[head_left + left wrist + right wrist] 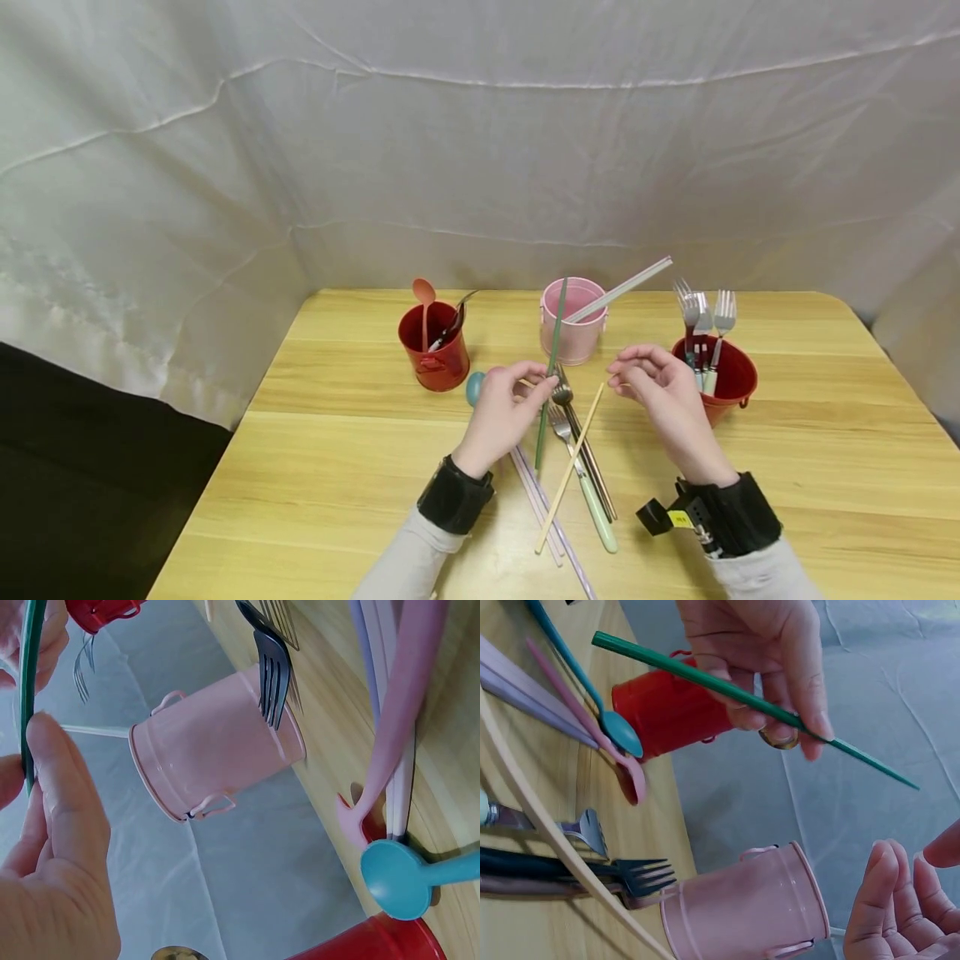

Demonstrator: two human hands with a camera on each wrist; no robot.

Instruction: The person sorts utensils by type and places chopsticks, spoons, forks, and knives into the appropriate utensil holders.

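Toward the left, a red bucket (pixel 442 371) is standing near the back edge of the surface (pixel 300 467), holding a coral spoon (pixel 423 292). Next, the left hand (pixel 495 417) is pinching a green chopstick (pixel 557 333) between thumb and fingers, raised before the pink bucket (pixel 573 342). Further right, the right hand (pixel 667 404) is holding nothing, fingers loosely bent, a gap separating it from the chopstick. Just beside it another red bucket (pixel 723 403) is carrying forks (pixel 724 313), with wood stretching onward to the right edge.
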